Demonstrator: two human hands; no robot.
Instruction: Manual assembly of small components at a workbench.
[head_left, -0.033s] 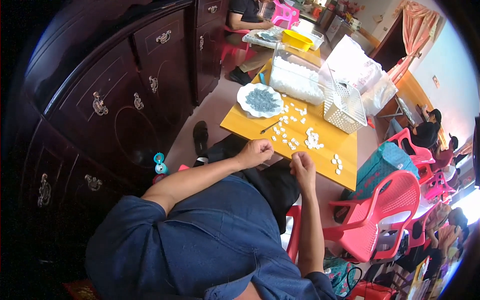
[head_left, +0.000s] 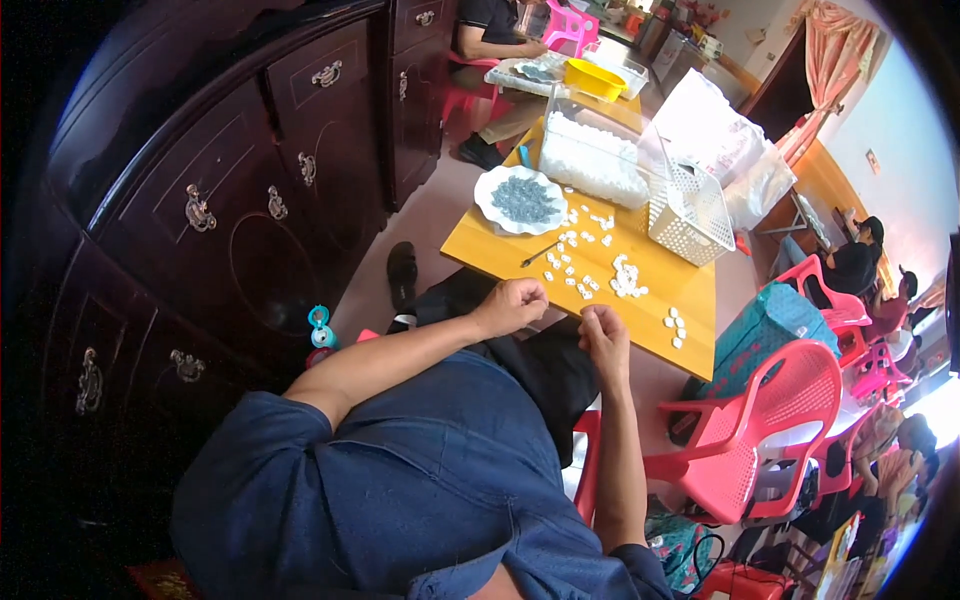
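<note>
Just off the near edge of the wooden table (head_left: 490,247), my left hand (head_left: 512,306) is closed, thumb and fingers pressed together. A short gap to its right, my right hand (head_left: 606,338) is pinched in the same way. Whatever lies in either pinch is too small or hidden to make out. On the tabletop nearest my hands lie scattered small white plastic pieces (head_left: 567,270), a denser pile of white pieces (head_left: 627,278) and a small group of them (head_left: 675,327) at the right. A thin dark tool (head_left: 538,255) lies left of the scattered pieces.
A scalloped white plate (head_left: 487,205) holds small grey pieces. Behind it stand a clear bin (head_left: 595,160) full of white pieces and a white perforated basket (head_left: 690,220). Dark cabinets (head_left: 230,190) line the left; a red plastic chair (head_left: 760,430) stands right. Other people sit farther off.
</note>
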